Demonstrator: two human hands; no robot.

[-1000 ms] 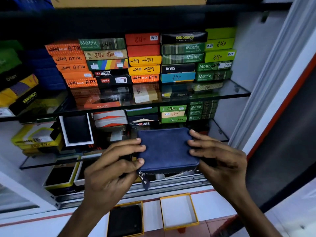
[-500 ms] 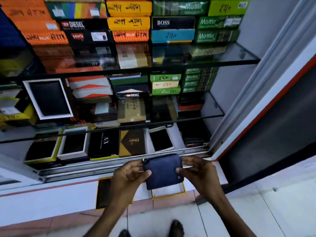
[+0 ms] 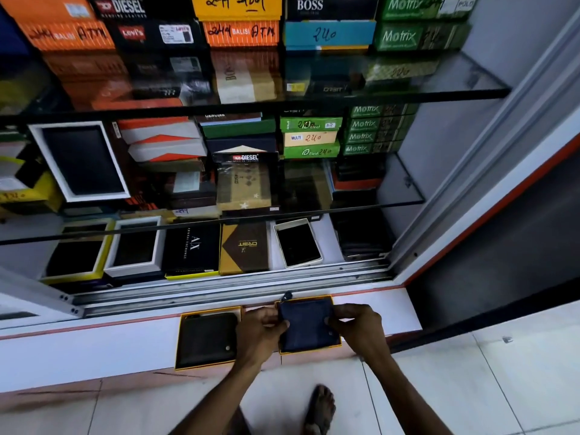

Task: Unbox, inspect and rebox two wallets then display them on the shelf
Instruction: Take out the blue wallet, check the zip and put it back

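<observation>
1. We hold the blue zip wallet (image 3: 307,324) with both hands, low over the right-hand yellow-rimmed box tray (image 3: 309,350) on the white ledge (image 3: 94,350) below the display cabinet.
2. Left hand (image 3: 259,332): fingers curled closed on the wallet's left edge, thumb on top. Right hand (image 3: 359,328): fingers pinched on the right edge. Neither hand holds anything else.
3. Wallet position: it lies flat and sits inside the tray outline, with yellow rim showing along the near and far sides. We cannot tell whether it is fully seated or just above the tray floor.
4. Zip pull (image 3: 286,297) points toward the cabinet, at the far left corner.
5. Key relation: the wallet's faces line up with the tray's sides, directly under both hands, which are equally near; judged remaining move is straight down, then release.
6. Dark brown wallet (image 3: 208,339) already lies in the left yellow-rimmed tray (image 3: 179,340), just beside the left hand.
7. No lid is visible on either tray; judged step: reboxing under way, shelf display not yet done.
8. Glass shelves (image 3: 455,92) above are crowded with boxed stock.
</observation>
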